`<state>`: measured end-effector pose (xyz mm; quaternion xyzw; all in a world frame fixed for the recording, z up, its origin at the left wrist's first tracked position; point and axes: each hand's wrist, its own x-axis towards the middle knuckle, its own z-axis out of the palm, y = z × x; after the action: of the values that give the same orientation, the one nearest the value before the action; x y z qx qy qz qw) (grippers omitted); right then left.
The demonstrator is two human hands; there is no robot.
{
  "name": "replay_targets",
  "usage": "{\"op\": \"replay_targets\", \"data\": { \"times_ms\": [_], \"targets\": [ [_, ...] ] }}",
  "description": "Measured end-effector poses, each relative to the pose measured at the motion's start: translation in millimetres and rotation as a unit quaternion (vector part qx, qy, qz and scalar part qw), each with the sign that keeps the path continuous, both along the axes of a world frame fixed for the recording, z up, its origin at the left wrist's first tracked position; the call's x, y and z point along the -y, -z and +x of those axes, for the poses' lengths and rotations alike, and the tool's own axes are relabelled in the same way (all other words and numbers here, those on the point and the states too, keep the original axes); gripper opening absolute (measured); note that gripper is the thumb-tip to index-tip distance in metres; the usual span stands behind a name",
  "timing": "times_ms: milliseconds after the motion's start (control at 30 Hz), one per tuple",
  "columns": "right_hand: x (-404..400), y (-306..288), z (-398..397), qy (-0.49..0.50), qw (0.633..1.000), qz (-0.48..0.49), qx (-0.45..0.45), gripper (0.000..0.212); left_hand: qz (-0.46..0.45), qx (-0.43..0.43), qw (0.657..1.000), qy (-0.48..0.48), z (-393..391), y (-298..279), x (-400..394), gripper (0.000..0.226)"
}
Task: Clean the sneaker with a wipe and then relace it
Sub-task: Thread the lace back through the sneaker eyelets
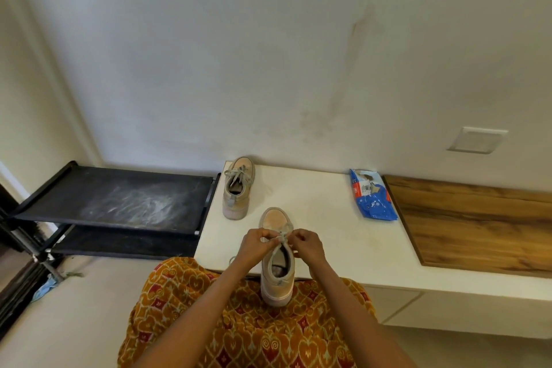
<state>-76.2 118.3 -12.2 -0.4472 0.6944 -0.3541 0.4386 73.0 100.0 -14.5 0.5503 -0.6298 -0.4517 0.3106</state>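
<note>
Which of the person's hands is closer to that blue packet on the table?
Right. The right hand pinches the lace on the packet's side of the near sneaker; the left hand is across the sneaker, farther from the blue packet.

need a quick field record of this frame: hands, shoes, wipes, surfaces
left hand: left hand pinches the lace
right hand: right hand pinches the same lace from the other side
near sneaker: near sneaker, toe toward the wall, heel overhanging the white counter edge
second sneaker: second sneaker, laced, on the counter's far left corner, untouched
wipes: blue wipes pack, on the counter's right side
wood panel: wood panel, right of the counter
shoe rack: black shoe rack, dusty top, left of the counter
</note>
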Motion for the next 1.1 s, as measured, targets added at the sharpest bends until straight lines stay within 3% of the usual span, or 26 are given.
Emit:
{"op": "replay_targets", "data": {
  "times_ms": [133, 233, 300, 433, 567, 667, 833, 933, 1000, 1100],
  "targets": [
    [1, -5, 0, 0.046, 0.999, -0.009, -0.019, 0.017, -0.001, 0.034, 0.999, 0.005, -2, -2, 3, 0.013],
    [-9, -10, -3, 0.079, 0.994, -0.044, 0.069, 0.017, 0.005, 0.038, 0.999, -0.002, -2, -3, 3, 0.017],
    [-18, -11, -8, 0.035, 0.992, -0.073, 0.094, 0.02, 0.008, 0.039, 0.999, -0.015, -5, -3, 2, 0.014],
    [-28, -3, -11, -0.06, 0.992, -0.102, 0.051, 0.011, 0.017, 0.054, 0.997, -0.053, -14, -6, -4, 0.011],
    [-23, -1, -5, 0.004, 0.997, -0.081, -0.001, 0.022, 0.018, 0.033, 0.997, -0.063, -15, -6, -8, 0.018],
    [-22, -6, -1, -0.012, 0.996, -0.083, -0.006, 0.011, 0.022, 0.036, 0.998, -0.053, -11, -6, -6, 0.015],
    [-25, -10, -7, 0.001, 0.995, -0.056, 0.088, 0.022, 0.036, 0.011, 0.998, -0.051, -9, -8, -5, 0.017],
    [-27, -12, -9, 0.001, 0.992, -0.046, 0.115, 0.017, 0.037, 0.012, 0.998, -0.057, -8, -8, -5, 0.02],
    [-27, -15, -10, -0.016, 0.995, -0.078, 0.057, 0.006, 0.039, 0.016, 0.998, -0.055, -9, -10, -5, 0.021],
    [-29, -27, -13, -0.047, 0.967, -0.19, -0.165, 0.03, 0.042, 0.014, 0.997, -0.056, -9, -13, -5, 0.022]
  ]
}}
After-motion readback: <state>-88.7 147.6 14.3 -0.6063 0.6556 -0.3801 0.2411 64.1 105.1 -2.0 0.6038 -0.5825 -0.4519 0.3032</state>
